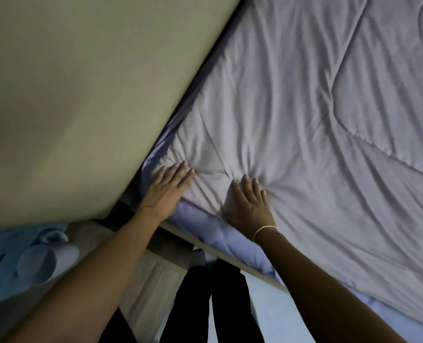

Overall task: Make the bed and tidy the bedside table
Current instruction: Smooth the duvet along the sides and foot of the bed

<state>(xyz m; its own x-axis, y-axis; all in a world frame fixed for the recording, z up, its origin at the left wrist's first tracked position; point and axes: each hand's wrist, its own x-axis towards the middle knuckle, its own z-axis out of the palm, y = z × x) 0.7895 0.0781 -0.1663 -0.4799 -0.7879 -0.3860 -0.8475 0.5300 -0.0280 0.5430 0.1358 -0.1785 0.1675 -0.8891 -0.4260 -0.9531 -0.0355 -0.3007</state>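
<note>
Both your hands lay flat, fingers spread, gripping nothing: left hand (167, 186) at the quilt (304, 120) corner beside the wall (81, 95), right hand (248, 201) just inboard. Quilt stretched away up-right; creases radiated from your right fingertips (255, 180), so that hand sat nearer the wrinkled field.

A: Dim room, soft light from the far left; the wall (69, 95) glows pale while the near right arm (316, 280) sinks into shadow.

B: Creases on the duvet (304, 120) cast gentle shadows. Wide-angle bending tilts the edges; the left hand (168, 188) smears slightly.
</note>
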